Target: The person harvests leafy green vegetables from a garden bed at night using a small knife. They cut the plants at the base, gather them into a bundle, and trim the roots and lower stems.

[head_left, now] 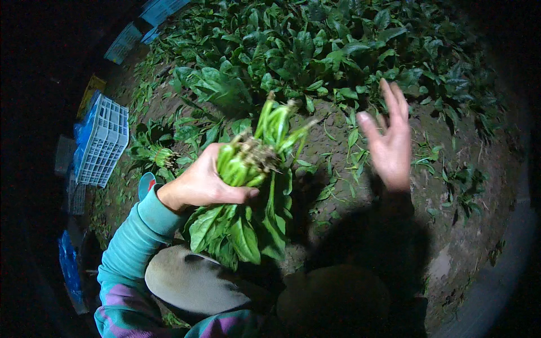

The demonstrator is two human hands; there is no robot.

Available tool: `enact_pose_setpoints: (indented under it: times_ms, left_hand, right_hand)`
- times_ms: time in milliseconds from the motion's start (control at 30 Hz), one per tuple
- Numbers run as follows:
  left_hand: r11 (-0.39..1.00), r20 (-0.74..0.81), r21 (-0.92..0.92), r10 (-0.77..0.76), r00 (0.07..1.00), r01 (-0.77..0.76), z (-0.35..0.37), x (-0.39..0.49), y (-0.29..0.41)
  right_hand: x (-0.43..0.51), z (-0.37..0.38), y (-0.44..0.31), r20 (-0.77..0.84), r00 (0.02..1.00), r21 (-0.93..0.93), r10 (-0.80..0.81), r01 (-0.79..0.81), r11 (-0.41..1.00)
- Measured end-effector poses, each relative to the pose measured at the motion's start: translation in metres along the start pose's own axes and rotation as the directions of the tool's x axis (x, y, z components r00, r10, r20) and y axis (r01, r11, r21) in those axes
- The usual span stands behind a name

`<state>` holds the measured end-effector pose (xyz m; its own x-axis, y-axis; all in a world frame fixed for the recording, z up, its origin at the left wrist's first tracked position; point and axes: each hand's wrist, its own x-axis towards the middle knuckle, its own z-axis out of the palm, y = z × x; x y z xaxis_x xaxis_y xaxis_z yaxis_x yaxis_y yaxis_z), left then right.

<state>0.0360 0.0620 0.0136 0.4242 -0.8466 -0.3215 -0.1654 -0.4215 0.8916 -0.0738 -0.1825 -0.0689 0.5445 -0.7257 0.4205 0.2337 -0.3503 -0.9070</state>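
Observation:
My left hand (207,181) is closed around a thick bunch of leafy greens that look like spinach (241,169). The cut root ends, with soil on them, point up and away from me, while the leaves hang down over my knees. To the right, my right hand (391,139) is raised above the soil with its fingers apart and nothing in it. A tied bundle of the same greens (162,156) lies on the ground left of my left hand.
Dense growing greens (296,46) fill the far side. A white plastic crate (103,141) with blue plastic sheeting stands at the left, and blue crates (122,42) are farther back. Loose leaves (357,160) are scattered over the bare soil (439,249). The picture's edges are dark.

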Motion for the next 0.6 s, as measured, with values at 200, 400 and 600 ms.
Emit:
enact_pose_setpoints:
  times_ms: [200,400,600]
  left_hand:
    - [0.982,0.06,-0.18,-0.049,0.997,0.059,-0.004,-0.003,-0.002]
    - [0.997,-0.012,-0.074,0.007,1.0,-0.008,0.0,-0.002,0.0]
    - [0.991,0.072,-0.134,-0.013,0.997,0.023,0.008,0.005,-0.001]
  right_hand:
    - [-0.019,0.013,-0.007,0.553,0.832,0.467,0.055,-0.364,0.806]
    - [-0.01,-0.002,-0.007,0.266,0.954,0.114,0.136,-0.171,0.979]
    - [-0.031,0.036,0.005,0.547,0.832,0.242,0.099,-0.27,0.932]
